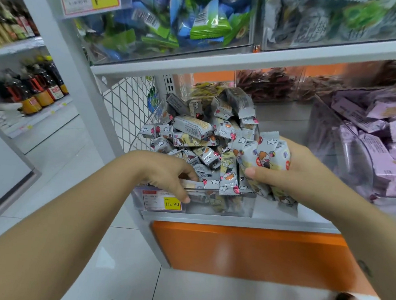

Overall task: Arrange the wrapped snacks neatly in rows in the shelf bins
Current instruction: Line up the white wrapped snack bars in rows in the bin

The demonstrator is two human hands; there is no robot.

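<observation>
A clear plastic shelf bin (235, 208) with a yellow 15.80 price tag (172, 203) holds a loose heap of grey and cream wrapped snacks (194, 128) with cartoon prints. My right hand (295, 172) grips a bunch of these snacks (262, 165) upright at the bin's front right corner. My left hand (168, 173) reaches over the bin's front left rim. Its fingers curl round a flat grey wrapped snack (198, 184) there, and the thumb rests on the bin's front wall.
A bin of purple wrapped snacks (383, 151) stands to the right. Above, a shelf carries bins of green and blue packets (179, 21) and grey packets (323, 24). A white mesh side panel (126, 110) bounds the bin's left. Bottles (34, 90) fill a shelf at far left.
</observation>
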